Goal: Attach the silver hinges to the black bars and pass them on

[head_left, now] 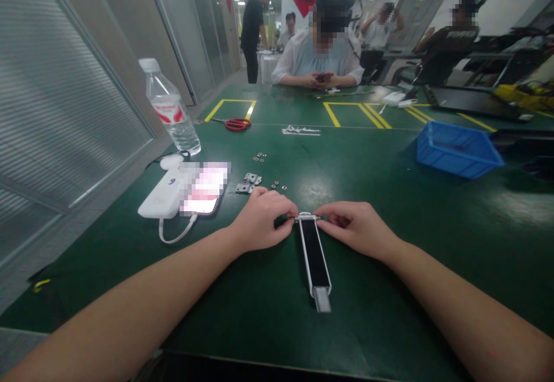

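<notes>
A long, narrow white-framed piece [314, 252] with a black face lies on the green table in front of me, its grey tab [322, 300] towards me. Across its far end runs a thin metal rod [307, 217], sticking out at both sides. My left hand [266, 220] pinches the rod's left end between thumb and fingers. At the right end, my right hand [357, 226] has thumb and fingertips closed on the rod. The fingers partly cover both ends. Beyond my left hand lie metal brackets [248, 183] and several small nuts [276, 185].
Left stand a water bottle [173, 111], a white power bank [162, 194] and a cabled phone [208, 188]. Farther off lie red-handled scissors [237, 124] and small white parts [300, 131]. A blue bin [457, 150] sits right. Across the table, a person [320, 53] holds a phone.
</notes>
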Demonstrator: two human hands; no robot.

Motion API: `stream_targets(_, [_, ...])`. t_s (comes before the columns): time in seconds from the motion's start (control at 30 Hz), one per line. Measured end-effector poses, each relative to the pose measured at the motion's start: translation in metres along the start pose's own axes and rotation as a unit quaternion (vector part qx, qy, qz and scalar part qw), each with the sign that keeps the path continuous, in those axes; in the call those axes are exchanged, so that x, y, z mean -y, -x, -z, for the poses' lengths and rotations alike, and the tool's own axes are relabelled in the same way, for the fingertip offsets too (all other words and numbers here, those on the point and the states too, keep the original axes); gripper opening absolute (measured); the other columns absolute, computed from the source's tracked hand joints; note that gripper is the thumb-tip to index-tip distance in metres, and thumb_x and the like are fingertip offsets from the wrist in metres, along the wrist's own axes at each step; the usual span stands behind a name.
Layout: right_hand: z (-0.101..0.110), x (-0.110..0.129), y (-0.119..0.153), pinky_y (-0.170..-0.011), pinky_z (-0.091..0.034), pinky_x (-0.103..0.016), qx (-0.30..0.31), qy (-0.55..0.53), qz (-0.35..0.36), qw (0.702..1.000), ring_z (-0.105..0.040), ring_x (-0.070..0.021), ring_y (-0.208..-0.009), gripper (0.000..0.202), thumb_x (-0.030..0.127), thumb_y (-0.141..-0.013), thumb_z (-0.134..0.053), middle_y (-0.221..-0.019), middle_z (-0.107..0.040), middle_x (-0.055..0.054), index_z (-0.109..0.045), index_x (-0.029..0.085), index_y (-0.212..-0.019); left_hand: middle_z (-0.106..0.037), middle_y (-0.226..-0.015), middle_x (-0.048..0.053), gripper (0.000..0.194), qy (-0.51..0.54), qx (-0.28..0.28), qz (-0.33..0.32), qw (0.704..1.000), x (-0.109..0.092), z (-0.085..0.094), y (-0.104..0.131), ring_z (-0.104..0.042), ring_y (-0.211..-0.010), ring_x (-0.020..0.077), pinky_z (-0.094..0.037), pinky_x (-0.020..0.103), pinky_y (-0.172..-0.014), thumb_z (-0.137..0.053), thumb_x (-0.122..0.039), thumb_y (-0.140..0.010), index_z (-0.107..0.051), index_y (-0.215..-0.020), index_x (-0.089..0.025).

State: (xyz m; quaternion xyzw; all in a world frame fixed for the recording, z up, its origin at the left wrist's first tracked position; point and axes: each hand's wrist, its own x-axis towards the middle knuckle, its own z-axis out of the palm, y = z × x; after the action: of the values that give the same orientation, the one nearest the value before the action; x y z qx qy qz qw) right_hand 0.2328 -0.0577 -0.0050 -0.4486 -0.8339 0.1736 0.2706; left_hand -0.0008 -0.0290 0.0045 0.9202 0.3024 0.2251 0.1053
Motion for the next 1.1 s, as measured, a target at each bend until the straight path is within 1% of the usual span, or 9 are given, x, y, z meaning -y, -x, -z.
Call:
stream_targets(0.13, [-0.0005,0.0000,-0.0002,-0.049,-0.037,-0.021,0.000,0.001,0.003,1.000,-0.047,-0.0090,-0.049,0.022,0.033,-0.089,-0.057,-0.056,-0.054,0.003,-0.072,0.018,-0.092,-0.067,-0.083,-0.003,0.009,-0.016,0.016,0.007,1.000,-0.0003,0.0006,-0.0002,-0.059,-0.085,0.0147,-0.030,0.034,-0.082,-0.052,-0.019,-0.083,-0.061,-0.085,-0.020])
stream_targets(0.4, [-0.0011,-0.0016,0.0000,-0.049,-0.038,-0.022,0.001,0.003,-0.003,1.000,-0.049,-0.0098,-0.049,0.025,0.036,-0.089,-0.057,-0.057,-0.057,0.001,-0.072,0.017,-0.097,-0.068,-0.084,-0.002,0.010,-0.008,0.013,0.007,1.000,-0.0011,0.0010,0.0003,-0.060,-0.085,0.0157,-0.030,0.035,-0.082,-0.052,-0.019,-0.083,-0.061,-0.085,-0.020])
stream_targets(0.57, [0.0003,-0.0018,0.0008,-0.049,-0.039,-0.023,0.011,-0.004,-0.015,1.000,-0.049,-0.0100,-0.049,0.025,0.030,-0.086,-0.059,-0.057,-0.056,0.002,-0.069,0.015,-0.103,-0.069,-0.083,-0.002,0.009,-0.014,0.017,0.009,1.000,-0.0019,0.0012,-0.0002,-0.060,-0.085,0.0162,-0.029,0.035,-0.082,-0.052,-0.019,-0.083,-0.060,-0.085,-0.020])
stream_targets(0.73, [0.0023,0.0010,0.0005,-0.050,-0.037,-0.022,0.018,0.002,-0.025,1.000,-0.049,-0.0102,-0.049,0.017,0.029,-0.086,-0.057,-0.055,-0.052,0.003,-0.068,0.017,-0.091,-0.069,-0.083,-0.002,0.009,-0.009,0.014,0.007,1.000,-0.0019,0.0011,-0.0001,-0.060,-0.085,0.0162,-0.029,0.035,-0.082,-0.052,-0.019,-0.083,-0.061,-0.085,-0.020])
stream_targets(0.8, [0.0025,0.0018,0.0003,-0.049,-0.036,-0.022,0.020,0.006,-0.022,1.000,-0.048,-0.0101,-0.050,0.017,0.030,-0.087,-0.056,-0.055,-0.051,0.003,-0.068,0.017,-0.087,-0.069,-0.083,-0.002,0.009,-0.004,0.011,0.004,1.000,-0.0019,0.0012,0.0000,-0.060,-0.085,0.0164,-0.029,0.035,-0.082,-0.052,-0.019,-0.082,-0.061,-0.085,-0.020])
stream_targets(0.93, [0.0026,0.0024,0.0002,-0.050,-0.036,-0.021,0.018,0.008,-0.011,1.000,-0.048,-0.0098,-0.050,0.018,0.030,-0.088,-0.055,-0.056,-0.052,0.003,-0.069,0.018,-0.087,-0.068,-0.083,-0.002,0.009,0.002,0.010,0.006,1.000,-0.0017,0.0013,-0.0001,-0.060,-0.085,0.0166,-0.029,0.035,-0.081,-0.052,-0.019,-0.082,-0.061,-0.084,-0.020])
stream_targets(1.1, [0.0026,0.0021,0.0003,-0.049,-0.036,-0.021,0.018,0.001,-0.014,1.000,-0.047,-0.0096,-0.049,0.018,0.029,-0.088,-0.055,-0.056,-0.051,0.003,-0.069,0.018,-0.089,-0.068,-0.083,-0.003,0.009,-0.002,0.009,0.005,1.000,-0.0010,0.0010,-0.0001,-0.060,-0.085,0.0153,-0.030,0.035,-0.082,-0.053,-0.018,-0.082,-0.061,-0.085,-0.020])
